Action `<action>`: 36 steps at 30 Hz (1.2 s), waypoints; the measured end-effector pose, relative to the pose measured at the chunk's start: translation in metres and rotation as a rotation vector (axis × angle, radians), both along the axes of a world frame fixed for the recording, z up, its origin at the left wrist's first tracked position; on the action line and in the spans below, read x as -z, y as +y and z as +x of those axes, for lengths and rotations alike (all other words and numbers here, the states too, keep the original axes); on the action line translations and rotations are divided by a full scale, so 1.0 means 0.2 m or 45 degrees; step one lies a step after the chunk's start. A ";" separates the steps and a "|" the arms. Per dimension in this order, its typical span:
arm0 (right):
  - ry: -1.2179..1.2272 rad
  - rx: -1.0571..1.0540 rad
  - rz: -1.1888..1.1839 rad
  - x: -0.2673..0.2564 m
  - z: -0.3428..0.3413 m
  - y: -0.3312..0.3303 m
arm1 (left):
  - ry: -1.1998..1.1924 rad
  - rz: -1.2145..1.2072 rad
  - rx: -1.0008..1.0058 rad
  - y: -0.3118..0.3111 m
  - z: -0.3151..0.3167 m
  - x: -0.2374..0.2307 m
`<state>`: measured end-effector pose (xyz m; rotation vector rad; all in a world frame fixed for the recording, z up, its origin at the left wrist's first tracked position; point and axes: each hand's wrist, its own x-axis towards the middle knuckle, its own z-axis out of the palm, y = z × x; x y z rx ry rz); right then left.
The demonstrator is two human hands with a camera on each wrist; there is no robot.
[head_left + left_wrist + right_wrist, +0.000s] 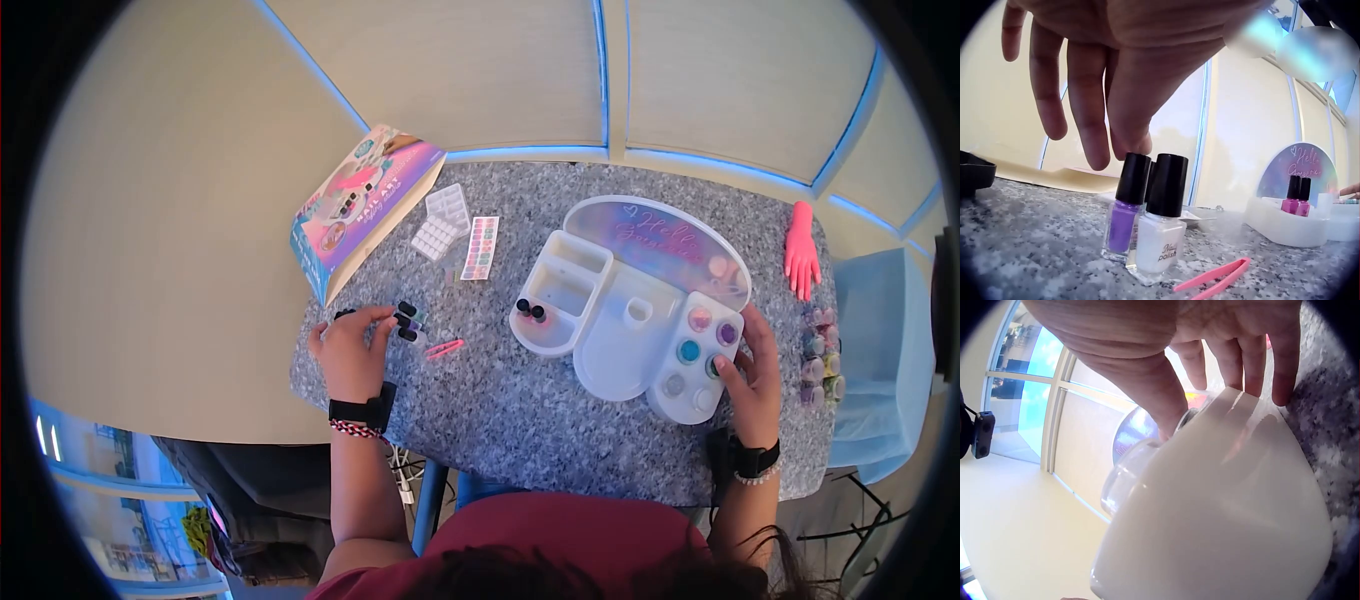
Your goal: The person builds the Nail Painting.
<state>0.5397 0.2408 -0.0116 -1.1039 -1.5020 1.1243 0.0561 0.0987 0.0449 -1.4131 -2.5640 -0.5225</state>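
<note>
While the left hand [352,350] hangs at the polish bottles [407,334], the right hand [758,392] straddles the edge of the white tray [610,362]

As we look down from the head view, we find the polish bottles on the left side of a speckled grey table [520,430], their black caps just beside the left thumb and forefinger, with pink tweezers [445,349] near them. In the white tray we see two pink bottles [538,313] on the left and round pots [688,350] on the right. The right thumb reaches one pot; the other fingers lie along the outer side. Farther back we have a nail art box [350,205] and a sticker sheet [481,250], and at far right a pink model hand [801,255].

From the left wrist, we see loosely straight fingers, thumb and forefinger close together, above an upright purple bottle [1121,231] and white bottle [1159,247]. We cannot tell whether they touch a cap.

From the right wrist, we see spread fingers, thumb apart from them, at the white tray's side. With the contact partly hidden, we cannot tell whether they grip or merely rest there.
</note>
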 end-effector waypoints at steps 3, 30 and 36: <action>0.026 -0.017 -0.008 0.00 0.00 0.00 | 0.065 0.013 0.010 0.01 0.00 -0.01; -0.011 -0.002 -0.006 -0.02 0.00 0.00 | 0.253 0.292 0.904 0.31 0.70 -0.15; -0.010 -0.008 -0.013 -0.03 0.00 -0.01 | 0.339 0.256 0.914 0.41 0.66 -0.05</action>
